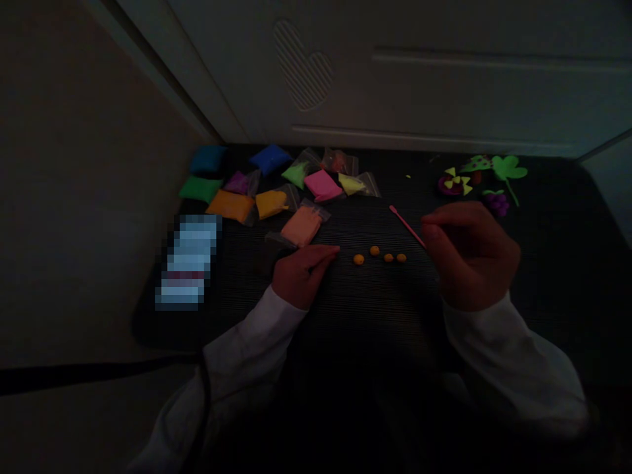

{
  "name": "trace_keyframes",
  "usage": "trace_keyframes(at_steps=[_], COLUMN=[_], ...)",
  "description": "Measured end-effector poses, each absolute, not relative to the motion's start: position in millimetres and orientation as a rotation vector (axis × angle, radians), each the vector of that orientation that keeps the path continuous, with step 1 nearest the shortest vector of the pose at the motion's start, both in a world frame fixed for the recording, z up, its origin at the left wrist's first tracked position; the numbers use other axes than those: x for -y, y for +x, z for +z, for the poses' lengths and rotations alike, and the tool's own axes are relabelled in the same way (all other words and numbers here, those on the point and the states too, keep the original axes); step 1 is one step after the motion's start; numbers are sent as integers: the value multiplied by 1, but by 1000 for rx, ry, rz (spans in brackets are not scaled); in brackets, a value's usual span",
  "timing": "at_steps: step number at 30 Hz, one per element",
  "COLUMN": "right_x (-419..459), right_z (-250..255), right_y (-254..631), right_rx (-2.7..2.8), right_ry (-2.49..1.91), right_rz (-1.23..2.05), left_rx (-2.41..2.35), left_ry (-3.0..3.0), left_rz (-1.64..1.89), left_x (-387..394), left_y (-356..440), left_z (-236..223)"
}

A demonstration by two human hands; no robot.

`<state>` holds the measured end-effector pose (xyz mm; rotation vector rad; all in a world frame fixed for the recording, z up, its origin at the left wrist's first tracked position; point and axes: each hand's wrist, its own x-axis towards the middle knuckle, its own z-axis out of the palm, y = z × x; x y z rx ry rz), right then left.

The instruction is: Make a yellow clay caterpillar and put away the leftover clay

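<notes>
Head view: dim room; dark, fine-lined tabletop [567, 263] against a pale panel [419, 92]. Slim pink plastic-looking stick [405, 224] lies just beyond four small orange-yellow balls [374, 251]; long axis diagonal, paddle tip far-left, near end toward right hand [471, 257]. Right and left hand [301, 273]: fingertips together; anything pinched, cannot tell.

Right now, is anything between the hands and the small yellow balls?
Nothing visible stands between the left hand and the four yellow balls. On the other side, a pink stick lies just beyond the balls, one end hidden behind the right hand; it may crowd that approach.
</notes>
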<state>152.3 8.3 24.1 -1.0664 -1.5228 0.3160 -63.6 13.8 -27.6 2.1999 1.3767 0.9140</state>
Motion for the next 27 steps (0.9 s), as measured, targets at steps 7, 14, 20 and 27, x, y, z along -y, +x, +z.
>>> trace_keyframes(at_steps=[7, 14, 20, 27], right_x=[-8, -8, -8, -7], right_z=[24, 23, 24, 24], right_y=[152, 152, 152, 152], right_rx=[1533, 1542, 1544, 1573], right_ry=[-1069, -1051, -1066, -1075], right_rz=[322, 335, 331, 324], left_rx=[-1497, -1477, -1465, -1375], left_ry=[2086, 2124, 2181, 2239], left_rz=[872, 917, 899, 953], left_x=[-14, -13, -14, -16], left_y=[-60, -60, -60, -62], left_z=[-24, -22, -23, -28])
